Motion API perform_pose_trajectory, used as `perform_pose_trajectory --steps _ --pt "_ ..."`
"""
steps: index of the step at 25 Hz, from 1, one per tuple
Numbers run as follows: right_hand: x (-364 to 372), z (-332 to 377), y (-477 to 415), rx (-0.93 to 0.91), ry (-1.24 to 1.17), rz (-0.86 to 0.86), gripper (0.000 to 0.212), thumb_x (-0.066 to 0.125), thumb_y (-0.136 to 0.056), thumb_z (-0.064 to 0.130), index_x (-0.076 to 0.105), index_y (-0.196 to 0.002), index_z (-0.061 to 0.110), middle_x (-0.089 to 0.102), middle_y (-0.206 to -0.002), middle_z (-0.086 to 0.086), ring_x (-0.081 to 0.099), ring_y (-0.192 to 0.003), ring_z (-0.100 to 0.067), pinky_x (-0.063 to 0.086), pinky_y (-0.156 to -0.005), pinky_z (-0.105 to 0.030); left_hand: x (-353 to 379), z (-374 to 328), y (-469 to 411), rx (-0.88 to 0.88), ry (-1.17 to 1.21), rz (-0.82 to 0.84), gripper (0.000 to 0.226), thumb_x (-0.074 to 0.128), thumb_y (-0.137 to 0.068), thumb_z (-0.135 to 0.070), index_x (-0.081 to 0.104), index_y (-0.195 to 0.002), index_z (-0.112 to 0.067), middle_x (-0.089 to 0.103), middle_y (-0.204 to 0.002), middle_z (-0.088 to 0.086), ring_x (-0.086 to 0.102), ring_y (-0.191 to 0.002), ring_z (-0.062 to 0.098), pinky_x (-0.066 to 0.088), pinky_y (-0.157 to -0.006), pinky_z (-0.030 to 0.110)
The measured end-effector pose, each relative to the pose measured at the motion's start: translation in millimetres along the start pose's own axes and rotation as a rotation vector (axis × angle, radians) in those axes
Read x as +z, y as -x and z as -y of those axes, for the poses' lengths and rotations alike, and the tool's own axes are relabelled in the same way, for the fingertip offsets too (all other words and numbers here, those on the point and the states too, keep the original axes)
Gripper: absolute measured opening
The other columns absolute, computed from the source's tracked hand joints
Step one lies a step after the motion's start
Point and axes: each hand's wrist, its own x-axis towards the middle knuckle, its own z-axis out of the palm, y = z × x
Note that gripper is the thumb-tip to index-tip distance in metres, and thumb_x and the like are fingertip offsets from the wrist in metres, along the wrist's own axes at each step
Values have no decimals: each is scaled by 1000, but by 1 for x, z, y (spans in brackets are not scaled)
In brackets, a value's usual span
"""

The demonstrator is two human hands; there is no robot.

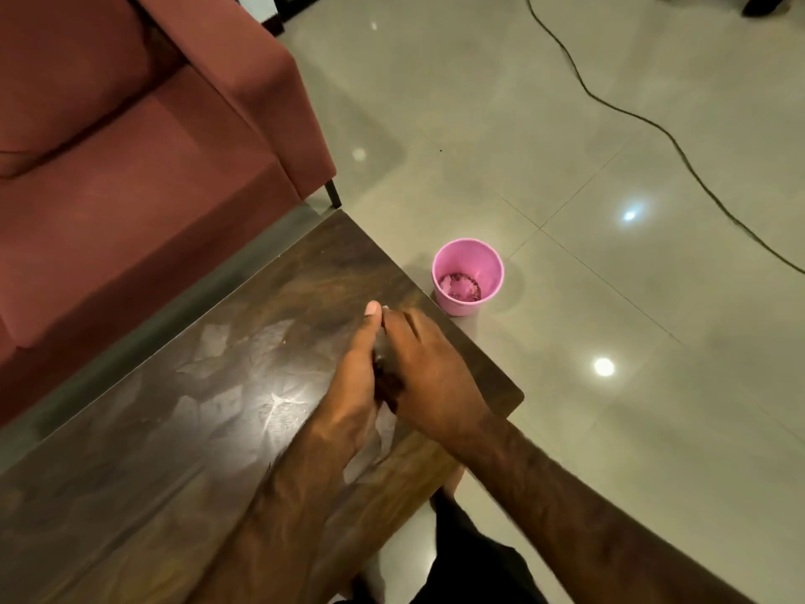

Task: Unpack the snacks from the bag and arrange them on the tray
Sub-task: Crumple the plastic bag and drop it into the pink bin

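Left hand (355, 377) and right hand (429, 377) pressed together over the glossy wooden table (174, 407), pinching something small, dark, unidentifiable; round pink plastic bin (468, 276) stood nearby.

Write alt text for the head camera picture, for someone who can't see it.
A person's left hand and right hand press together around something small and dark over the corner of a dark wooden table. A pink bin stands on the pale tiled floor beside that corner, and a red sofa sits behind the table.
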Motion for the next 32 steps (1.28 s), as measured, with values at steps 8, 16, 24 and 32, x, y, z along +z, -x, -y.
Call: perform_pose_trajectory --steps 8,16,24,32 --pt "-7 -142 -64 350 -240 -148 65 74 -91 16 46 -150 21 64 -138 0 62 -118 -15 52 -102 -25 31 30 -90 2 -336 29 31 48 -104 -40 55 -132 -28 67 -130 -3 73 -107 16 60 -81 33" --pt "39 -285 -148 528 -174 -192 63 79 -85 12 52 -141 14 58 -132 -5 67 -114 -31 60 -88 -36 9 93 -125 -143 -470 -78 16 59 -98 -3 71 -98 -14 79 -97 7 77 -77 25 54 -61 36" --pt "97 -389 -233 585 -46 -125 87 85 -81 20 42 -157 12 40 -156 -18 54 -139 -43 55 -109 -55 2 151 -165 -142 -640 91 26 60 -91 15 70 -81 -8 77 -68 11 71 -62 10 51 -65 14" --pt "80 -351 -194 543 16 -100 93 86 -80 17 39 -160 16 37 -164 -13 52 -143 -38 60 -101 -56 15 137 -165 -121 -526 22 21 60 -93 8 73 -87 -8 78 -81 8 71 -61 18 51 -57 19"
